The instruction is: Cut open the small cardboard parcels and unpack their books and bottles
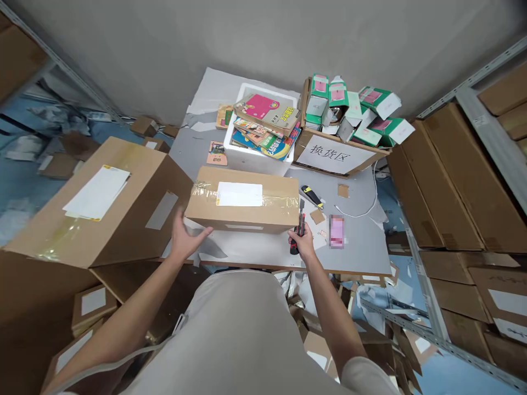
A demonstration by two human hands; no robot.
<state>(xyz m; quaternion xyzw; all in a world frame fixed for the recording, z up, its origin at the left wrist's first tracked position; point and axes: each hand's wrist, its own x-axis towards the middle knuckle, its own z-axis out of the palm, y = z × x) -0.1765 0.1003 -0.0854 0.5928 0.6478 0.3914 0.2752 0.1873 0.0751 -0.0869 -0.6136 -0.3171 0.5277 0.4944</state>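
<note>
A taped cardboard box (pixel 201 189) lies on the grey table in front of me, with a white label (pixel 240 194) on its top. My left hand (pixel 184 240) is at its left front corner, fingers and thumb spread; the fingertips are partly hidden beside the box, and I cannot tell how firmly they touch it. Close to the right front corner, my right hand (pixel 304 241) grips a red and black utility knife (pixel 295 245), whose blade end points away from me. A second utility knife (pixel 312 196), black and yellow, rests on the table just beyond.
Behind the box stand a white foam bin (pixel 257 163) of books and a carton (pixel 302 148) of green-white boxes. A larger carton (pixel 135 203) rises at left. A cable (pixel 362 214) and a blurred pink item (pixel 336 231) lie right. Shelves (pixel 473 109) hold cartons.
</note>
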